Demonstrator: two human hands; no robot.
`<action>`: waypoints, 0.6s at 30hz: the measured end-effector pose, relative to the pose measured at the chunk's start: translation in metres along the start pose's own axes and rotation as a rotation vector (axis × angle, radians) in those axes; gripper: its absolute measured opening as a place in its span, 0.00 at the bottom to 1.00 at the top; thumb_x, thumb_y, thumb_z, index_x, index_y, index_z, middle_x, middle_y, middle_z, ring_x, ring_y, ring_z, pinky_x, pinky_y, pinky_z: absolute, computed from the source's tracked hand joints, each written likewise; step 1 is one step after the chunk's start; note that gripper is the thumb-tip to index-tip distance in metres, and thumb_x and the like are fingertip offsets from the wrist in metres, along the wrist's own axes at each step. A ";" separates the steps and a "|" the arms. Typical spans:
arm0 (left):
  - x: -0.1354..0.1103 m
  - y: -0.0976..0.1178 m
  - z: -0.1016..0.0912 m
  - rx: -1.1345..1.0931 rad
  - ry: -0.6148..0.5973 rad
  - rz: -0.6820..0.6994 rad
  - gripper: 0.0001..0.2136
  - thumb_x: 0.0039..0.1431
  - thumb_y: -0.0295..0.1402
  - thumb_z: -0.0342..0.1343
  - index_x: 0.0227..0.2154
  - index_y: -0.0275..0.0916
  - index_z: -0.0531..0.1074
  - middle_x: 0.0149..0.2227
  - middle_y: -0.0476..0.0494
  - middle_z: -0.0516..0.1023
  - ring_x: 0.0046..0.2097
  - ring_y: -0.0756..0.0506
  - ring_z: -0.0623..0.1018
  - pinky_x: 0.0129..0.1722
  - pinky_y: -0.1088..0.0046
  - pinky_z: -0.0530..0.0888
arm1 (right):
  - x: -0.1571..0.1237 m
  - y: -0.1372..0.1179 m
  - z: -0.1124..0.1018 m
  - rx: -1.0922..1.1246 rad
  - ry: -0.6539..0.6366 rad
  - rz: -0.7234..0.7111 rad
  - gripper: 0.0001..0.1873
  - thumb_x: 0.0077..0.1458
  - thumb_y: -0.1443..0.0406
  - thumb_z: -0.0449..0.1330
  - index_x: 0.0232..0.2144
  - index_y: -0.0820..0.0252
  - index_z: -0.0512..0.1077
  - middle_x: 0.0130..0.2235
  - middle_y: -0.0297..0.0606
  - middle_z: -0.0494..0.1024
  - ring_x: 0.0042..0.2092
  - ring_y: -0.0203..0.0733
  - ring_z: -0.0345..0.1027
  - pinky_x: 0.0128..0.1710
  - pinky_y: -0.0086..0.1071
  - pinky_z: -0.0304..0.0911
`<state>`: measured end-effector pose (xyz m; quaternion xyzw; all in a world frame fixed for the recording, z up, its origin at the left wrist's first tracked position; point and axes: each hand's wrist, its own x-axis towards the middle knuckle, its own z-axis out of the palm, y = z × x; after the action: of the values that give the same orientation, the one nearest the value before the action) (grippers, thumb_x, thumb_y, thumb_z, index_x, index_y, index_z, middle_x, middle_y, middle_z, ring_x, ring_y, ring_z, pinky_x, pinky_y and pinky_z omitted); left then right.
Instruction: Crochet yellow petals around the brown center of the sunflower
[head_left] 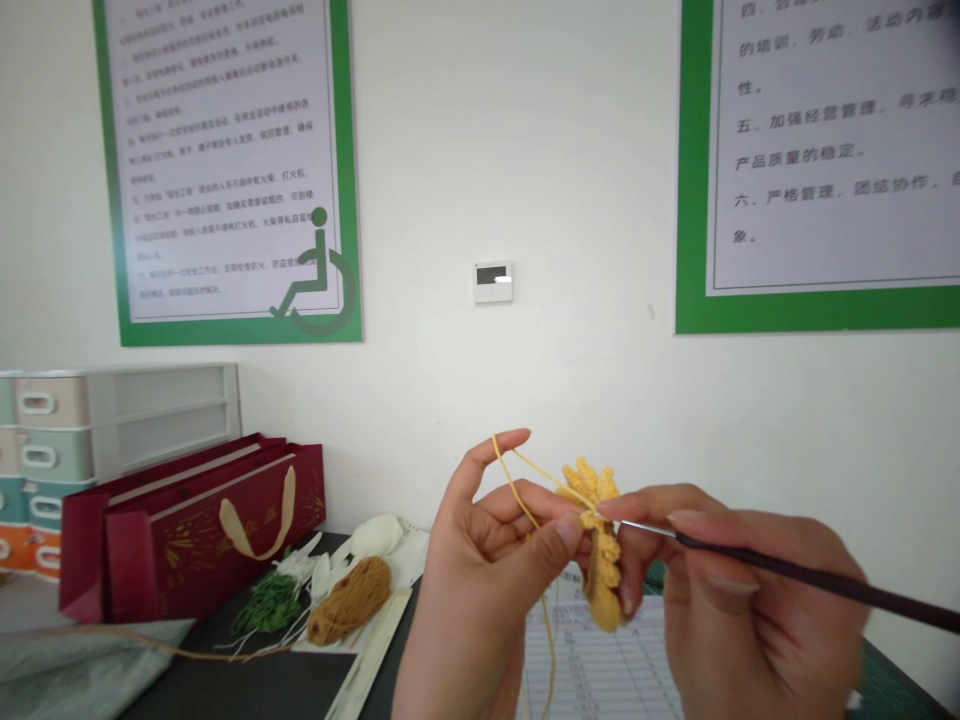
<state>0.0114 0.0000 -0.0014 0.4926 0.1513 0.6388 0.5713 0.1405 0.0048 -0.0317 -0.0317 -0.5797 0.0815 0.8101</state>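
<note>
As the left hand (487,570) pinches the yellow crochet piece (604,585) and the right hand (757,620) grips the hook (787,568) beside it, yarn (511,472) slackening off the raised finger could drop a loop.

White wall (570,150), green-framed notices (225,170) (Chinese text), pastel drawer unit (75,402), dark table (247,688)

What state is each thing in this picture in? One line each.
left hand: pinching the yellow crochet piece
right hand: gripping the crochet hook
yellow yarn strand: looped over the raised left index finger
brown yarn skein: wound, lying untouched
drawer unit: drawers shut
</note>
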 end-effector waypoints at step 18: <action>-0.002 0.000 0.001 -0.017 -0.003 -0.002 0.32 0.54 0.21 0.69 0.59 0.39 0.63 0.29 0.49 0.82 0.32 0.48 0.79 0.38 0.71 0.75 | -0.005 0.000 -0.007 0.031 -0.006 0.096 0.06 0.71 0.68 0.54 0.44 0.55 0.72 0.43 0.39 0.84 0.24 0.34 0.75 0.20 0.32 0.70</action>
<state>0.0121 -0.0020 -0.0017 0.4887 0.1454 0.6387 0.5762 0.1452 0.0045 -0.0388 -0.0466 -0.5788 0.1295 0.8038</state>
